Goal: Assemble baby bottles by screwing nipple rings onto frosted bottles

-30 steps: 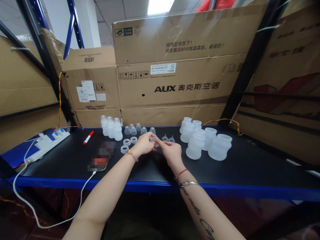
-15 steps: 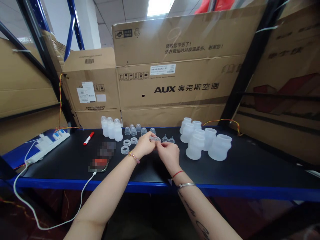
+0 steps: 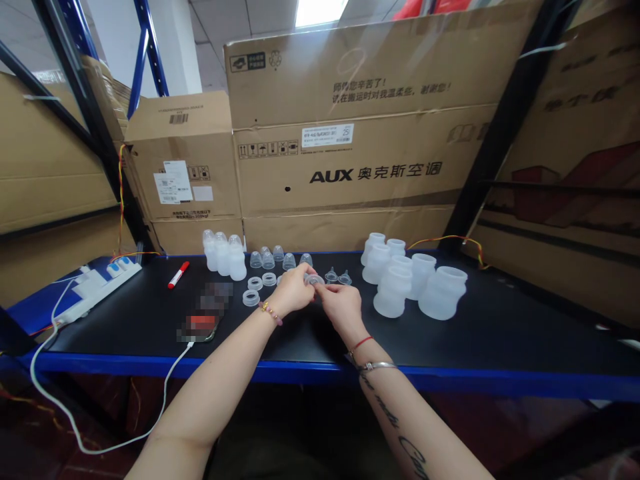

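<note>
My left hand (image 3: 295,289) and my right hand (image 3: 342,308) meet above the middle of the table, fingers pinched on a translucent bottle ring (image 3: 314,279). Whether a nipple sits inside that ring is too small to tell. Just beyond my right fingers, two clear bottle nipples (image 3: 345,277) stand on the black surface. Left of my left hand lie several loose rings (image 3: 251,298), one partly covered by the hand. Behind them is a group of clear dome caps (image 3: 267,258).
Several frosted bottles without tops (image 3: 443,293) stand on the right. Capped bottles (image 3: 235,260) stand at back left, near a red marker (image 3: 179,275). A phone (image 3: 205,320) with a white cable (image 3: 167,393) lies front left; a power strip (image 3: 100,293) is farther left. Cardboard (image 3: 350,193) walls the back.
Both hands keep their pinch on the ring, with only slight finger and wrist movement. The whole view has shifted a little; the other items stay in place.
</note>
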`<state>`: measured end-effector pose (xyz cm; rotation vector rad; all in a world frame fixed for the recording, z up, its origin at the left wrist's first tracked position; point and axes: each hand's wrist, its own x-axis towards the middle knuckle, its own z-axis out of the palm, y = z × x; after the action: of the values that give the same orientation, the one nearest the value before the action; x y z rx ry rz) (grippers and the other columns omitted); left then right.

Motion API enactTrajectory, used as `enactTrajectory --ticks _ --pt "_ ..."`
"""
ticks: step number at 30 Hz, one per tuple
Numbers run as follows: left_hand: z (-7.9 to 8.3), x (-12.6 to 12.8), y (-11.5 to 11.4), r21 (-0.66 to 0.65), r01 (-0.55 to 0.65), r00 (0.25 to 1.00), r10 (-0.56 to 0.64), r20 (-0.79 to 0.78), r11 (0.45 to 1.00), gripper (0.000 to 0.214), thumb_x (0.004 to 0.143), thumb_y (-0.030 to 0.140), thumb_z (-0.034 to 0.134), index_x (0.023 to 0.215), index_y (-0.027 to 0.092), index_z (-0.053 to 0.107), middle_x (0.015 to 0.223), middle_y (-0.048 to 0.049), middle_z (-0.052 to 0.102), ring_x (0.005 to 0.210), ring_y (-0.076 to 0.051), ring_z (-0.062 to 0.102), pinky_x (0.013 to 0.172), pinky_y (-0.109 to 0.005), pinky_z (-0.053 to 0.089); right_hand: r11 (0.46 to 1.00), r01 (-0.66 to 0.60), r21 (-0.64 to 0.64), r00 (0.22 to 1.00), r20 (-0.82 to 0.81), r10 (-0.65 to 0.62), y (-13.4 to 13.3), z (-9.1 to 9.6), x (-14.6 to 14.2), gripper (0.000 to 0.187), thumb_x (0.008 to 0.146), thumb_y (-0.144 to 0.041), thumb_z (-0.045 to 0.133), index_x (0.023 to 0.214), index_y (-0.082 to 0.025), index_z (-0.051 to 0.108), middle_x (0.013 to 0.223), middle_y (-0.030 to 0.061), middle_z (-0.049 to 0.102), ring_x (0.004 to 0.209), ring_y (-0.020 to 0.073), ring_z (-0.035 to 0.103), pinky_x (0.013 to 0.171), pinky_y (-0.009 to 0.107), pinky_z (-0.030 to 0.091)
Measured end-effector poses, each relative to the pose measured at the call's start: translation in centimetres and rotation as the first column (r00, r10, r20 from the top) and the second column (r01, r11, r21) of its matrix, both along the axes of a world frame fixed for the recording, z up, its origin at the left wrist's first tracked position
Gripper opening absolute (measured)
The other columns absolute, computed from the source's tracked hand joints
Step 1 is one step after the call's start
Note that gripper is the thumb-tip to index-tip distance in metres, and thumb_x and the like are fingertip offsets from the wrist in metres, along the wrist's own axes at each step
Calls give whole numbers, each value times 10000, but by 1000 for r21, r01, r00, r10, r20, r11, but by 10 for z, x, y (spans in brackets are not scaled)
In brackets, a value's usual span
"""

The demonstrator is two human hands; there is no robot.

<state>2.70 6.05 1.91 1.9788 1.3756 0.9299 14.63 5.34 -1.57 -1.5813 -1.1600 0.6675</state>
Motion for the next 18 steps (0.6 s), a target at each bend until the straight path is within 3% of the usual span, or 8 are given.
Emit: enactTrajectory --ticks 7,13,16,18 --pt "6 11 -9 57 -119 992 121 -34 991 222 688 70 569 869 189 615 792 -40 671 712 -156 590 658 -242 478 998 34 45 992 119 -39 -11 7 -6 287 682 -343 572 489 -152 666 378 28 508 442 159 459 466 274 296" --pt "6 10 -9 78 -113 993 114 -8 990 211 675 52 567 834 182 618 775 -37 663 703 -151 587 699 -260 500 996 35 76 972 229 -52 -12 6 -8 334 720 -370 524 532 -151 692 456 63 587 478 162 480 491 272 310" --pt "5 3 0 -89 -25 994 34 102 996 231 722 67 567 926 167 615 734 -23 651 655 -131 605 681 -258 523 996 25 89 973 225 -44 -11 6 -6 327 713 -382 528 567 -161 719 508 82 636 514 180 531 504 271 336" --pt "4 -3 6 -247 96 974 -40 224 964 243 787 110 555 1022 148 602 740 -31 658 642 -122 622 675 -263 540 996 22 86 977 208 -39 -10 6 -5 328 708 -401 539 594 -164 735 527 89 653 532 191 558 505 272 349"
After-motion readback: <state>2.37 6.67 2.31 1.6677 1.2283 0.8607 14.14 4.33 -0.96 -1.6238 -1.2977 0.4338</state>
